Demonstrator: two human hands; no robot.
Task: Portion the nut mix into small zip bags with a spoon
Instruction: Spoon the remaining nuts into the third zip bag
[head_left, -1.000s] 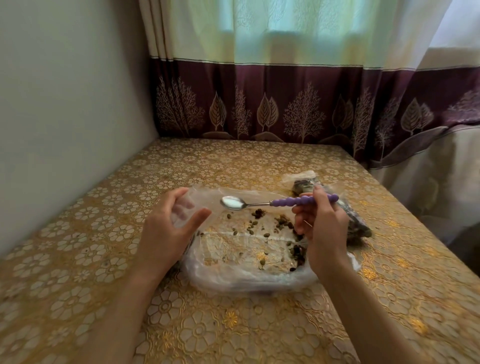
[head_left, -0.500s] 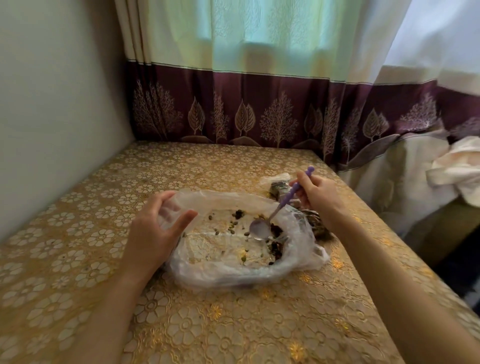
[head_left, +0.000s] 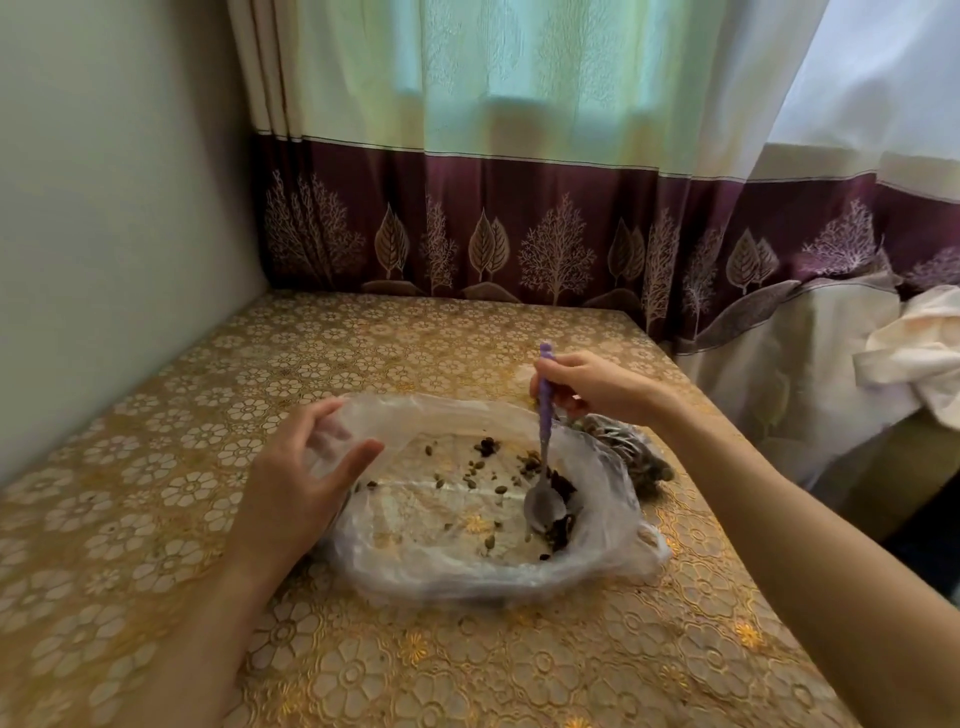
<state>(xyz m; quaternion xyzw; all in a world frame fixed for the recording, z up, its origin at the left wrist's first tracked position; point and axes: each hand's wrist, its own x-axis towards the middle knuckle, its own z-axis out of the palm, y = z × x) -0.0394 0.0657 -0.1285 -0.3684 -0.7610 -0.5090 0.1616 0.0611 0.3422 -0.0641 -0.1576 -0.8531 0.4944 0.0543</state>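
Swung down from level, the spoon (head_left: 543, 467) now digs its bowl into the nut mix (head_left: 558, 512) heaped at the large bag's (head_left: 441, 561) right side, right hand (head_left: 587, 387) gripping the handle, left hand (head_left: 306, 483) pinching the bag's left rim, ideally taut while scooping shallowly.

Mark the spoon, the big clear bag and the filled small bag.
spoon (head_left: 544, 410): head view, on the purple handle.
big clear bag (head_left: 605, 493): head view, on its right wall.
filled small bag (head_left: 631, 452): head view, on its middle.
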